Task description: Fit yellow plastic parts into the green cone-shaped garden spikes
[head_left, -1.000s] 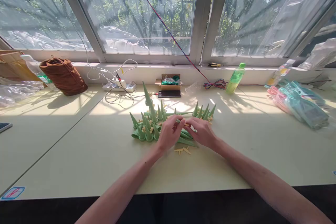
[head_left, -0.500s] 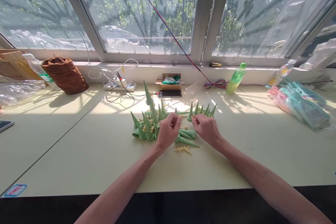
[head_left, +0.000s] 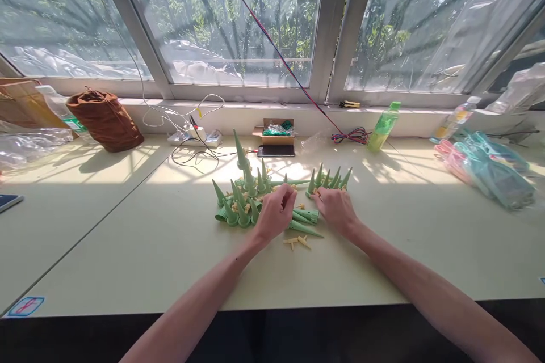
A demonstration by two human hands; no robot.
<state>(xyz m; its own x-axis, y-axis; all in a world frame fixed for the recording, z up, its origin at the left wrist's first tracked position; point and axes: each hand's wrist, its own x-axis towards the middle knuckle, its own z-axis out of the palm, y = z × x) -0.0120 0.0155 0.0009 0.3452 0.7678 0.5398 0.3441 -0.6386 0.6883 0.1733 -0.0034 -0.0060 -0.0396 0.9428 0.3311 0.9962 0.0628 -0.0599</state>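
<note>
My left hand (head_left: 276, 212) is closed, thumb and fingertips pinched together over the right part of a pile of green cone-shaped spikes (head_left: 243, 215). Whatever those fingers hold is too small or hidden to make out. My right hand (head_left: 337, 209) is also closed in a pinch, its fingertips at the base of the front spike (head_left: 311, 184) in a short standing group. A bit of yellow shows by these fingertips, but I cannot tell what they grip. Between the hands lie green tubes (head_left: 307, 215) and a lying spike (head_left: 305, 229). Small yellow T-shaped pieces (head_left: 297, 242) rest in front.
Behind the pile are a phone (head_left: 276, 151), a small open cardboard box (head_left: 277, 140) and a power strip (head_left: 213, 139) with cables. A green bottle (head_left: 383, 127) and bagged items (head_left: 489, 170) stand right; a brown pouch (head_left: 105, 120) leans left. The table's front edge is near me.
My left hand has shifted very slightly to the right. The right hand's fingers have turned a little at the front spike's base, which leans a bit more to the right.
</note>
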